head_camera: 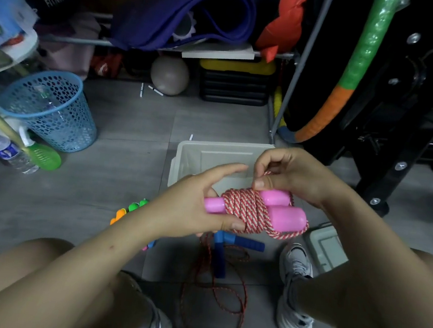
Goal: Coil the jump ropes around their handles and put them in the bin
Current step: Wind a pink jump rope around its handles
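Observation:
A pink-handled jump rope (280, 211) has its red-and-white cord (248, 208) wound around both handles, held above the white bin (192, 153). My left hand (191, 207) grips the left end of the handles, thumb on the coil. My right hand (289, 175) pinches the cord's loose end above the coil. On the floor below lies a blue-handled jump rope (241, 243) with its red cord (211, 298) loose. A multicoloured rope's handles (129, 210) show left of my left wrist.
A blue mesh basket (51, 110) stands at the left with water bottles (8, 153) near it. A shelf rack (293, 72) and black gym equipment (402, 131) stand behind the bin. A bin lid (327, 246) lies at the right. My knees and shoes frame the floor.

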Tool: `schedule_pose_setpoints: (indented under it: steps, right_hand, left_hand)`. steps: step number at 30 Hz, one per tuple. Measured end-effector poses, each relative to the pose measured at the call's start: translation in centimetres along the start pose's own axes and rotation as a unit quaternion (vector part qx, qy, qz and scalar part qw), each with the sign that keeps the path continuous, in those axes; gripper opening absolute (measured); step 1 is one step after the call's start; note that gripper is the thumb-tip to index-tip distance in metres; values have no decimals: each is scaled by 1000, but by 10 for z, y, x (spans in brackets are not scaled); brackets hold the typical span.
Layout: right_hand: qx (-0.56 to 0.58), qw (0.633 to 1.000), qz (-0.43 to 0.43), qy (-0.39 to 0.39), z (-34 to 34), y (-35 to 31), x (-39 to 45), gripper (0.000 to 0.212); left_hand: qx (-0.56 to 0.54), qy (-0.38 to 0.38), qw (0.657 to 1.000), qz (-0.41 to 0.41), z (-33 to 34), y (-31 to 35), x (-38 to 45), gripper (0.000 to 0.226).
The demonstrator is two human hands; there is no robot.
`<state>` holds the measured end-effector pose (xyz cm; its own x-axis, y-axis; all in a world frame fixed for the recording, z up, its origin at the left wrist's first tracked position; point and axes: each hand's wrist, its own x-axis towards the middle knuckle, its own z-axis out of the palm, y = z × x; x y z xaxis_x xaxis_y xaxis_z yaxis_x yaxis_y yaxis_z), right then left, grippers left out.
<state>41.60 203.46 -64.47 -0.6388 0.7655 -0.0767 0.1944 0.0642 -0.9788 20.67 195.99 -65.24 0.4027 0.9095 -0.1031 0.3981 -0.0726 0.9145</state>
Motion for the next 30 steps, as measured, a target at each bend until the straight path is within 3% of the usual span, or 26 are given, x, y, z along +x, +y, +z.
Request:
schedule_pose_setpoints:
  steps: [6, 12, 18, 20, 23, 28, 30]
  right_hand:
    - [16, 1000, 6, -5, -4, -1, -4, 3]
    - [28, 999, 20, -21, 7, -1, -11, 21]
    - [43, 998, 47, -16, 15, 0, -8, 22]
    - [44, 998, 51, -13, 15, 0, -8, 30]
    - [120, 988, 93, -14, 14, 0, -12, 66]
    - [236, 965, 110, -21, 12, 8, -8, 100]
    - [301, 949, 85, -43, 13, 12, -6, 100]
  left_hand:
    - [-42, 31, 998, 25, -3, 0, -5, 80]
    - [-43, 18, 997, 69, -10, 2, -9, 66]
    - [-51, 31, 996, 69, -7, 8, -11, 54]
    - [-47, 45, 995, 70, -8, 6, -9, 49]
    - [-80, 84, 992, 40, -10, 3, -10, 44]
    - [-135, 117, 983, 33, -7, 6, -8, 46]
    - [-158, 144, 976, 31, -11, 1, -4, 40]
